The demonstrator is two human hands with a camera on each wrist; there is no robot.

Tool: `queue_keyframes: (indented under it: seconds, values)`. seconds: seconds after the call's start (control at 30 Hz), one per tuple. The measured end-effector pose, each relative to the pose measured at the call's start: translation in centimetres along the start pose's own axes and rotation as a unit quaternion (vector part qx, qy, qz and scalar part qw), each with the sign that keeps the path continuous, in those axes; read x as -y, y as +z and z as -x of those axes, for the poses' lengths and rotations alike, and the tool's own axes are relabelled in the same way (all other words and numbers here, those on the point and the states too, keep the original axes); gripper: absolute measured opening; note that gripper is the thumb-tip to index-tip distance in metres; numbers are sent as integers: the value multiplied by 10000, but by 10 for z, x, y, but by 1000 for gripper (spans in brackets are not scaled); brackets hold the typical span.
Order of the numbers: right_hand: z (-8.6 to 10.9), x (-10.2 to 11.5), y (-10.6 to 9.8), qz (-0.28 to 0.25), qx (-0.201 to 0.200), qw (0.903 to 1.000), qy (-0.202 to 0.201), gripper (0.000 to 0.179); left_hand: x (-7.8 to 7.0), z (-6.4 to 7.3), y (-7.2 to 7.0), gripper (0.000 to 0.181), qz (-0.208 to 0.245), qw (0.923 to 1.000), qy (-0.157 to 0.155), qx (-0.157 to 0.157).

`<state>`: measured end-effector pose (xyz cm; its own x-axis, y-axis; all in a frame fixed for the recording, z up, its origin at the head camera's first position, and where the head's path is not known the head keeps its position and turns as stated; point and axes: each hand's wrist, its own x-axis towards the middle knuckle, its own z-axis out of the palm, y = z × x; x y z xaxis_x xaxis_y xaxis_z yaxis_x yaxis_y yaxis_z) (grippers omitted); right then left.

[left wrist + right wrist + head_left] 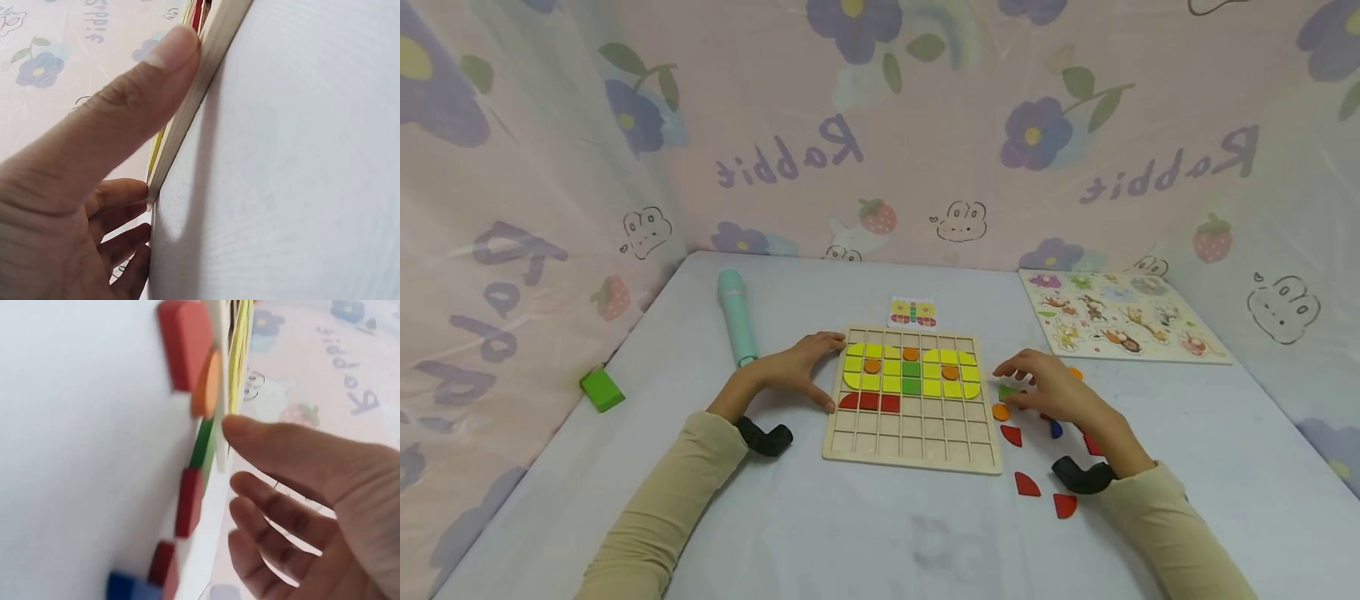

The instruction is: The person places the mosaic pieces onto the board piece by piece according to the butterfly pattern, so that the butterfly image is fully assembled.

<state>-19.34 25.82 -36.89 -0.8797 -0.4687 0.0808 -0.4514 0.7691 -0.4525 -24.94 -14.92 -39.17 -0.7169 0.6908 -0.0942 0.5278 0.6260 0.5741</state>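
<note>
A wooden grid board [917, 457] lies on the table, bearing yellow tiles [930, 387], orange discs, green squares [911, 385] and a short row of red tiles [869, 402]. At its left edge rests my left hand [790, 371], thumb and fingers spread; the left wrist view shows the thumb [175, 50] against the board's side. My right hand [1051, 387] hovers over loose pieces right of the board, fingers loosely bent, with nothing seen between them. Near its fingertips are a loose green piece [1005, 392] and an orange disc [1001, 412]. The hand partly hides other pieces.
Loose red quarter-circles [1027, 484] and a blue piece [1056, 429] lie to the right. Behind the board is a small pattern card [913, 312]. An animal puzzle board [1120, 321] lies back right; a mint-green microphone-shaped object [737, 317] and green block [602, 389] are left.
</note>
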Motion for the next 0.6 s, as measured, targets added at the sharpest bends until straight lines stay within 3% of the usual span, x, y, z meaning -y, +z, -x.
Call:
queue_keyframes:
  seconds: [0.43, 0.6]
  values:
    - [3, -14, 1, -19, 304, 9994, 145, 27, 1, 0, 0, 98, 6, 10000, 30, -13]
    - [2, -12, 1, -149, 206, 9979, 597, 27, 2, 0, 0, 98, 4, 10000, -8, -10]
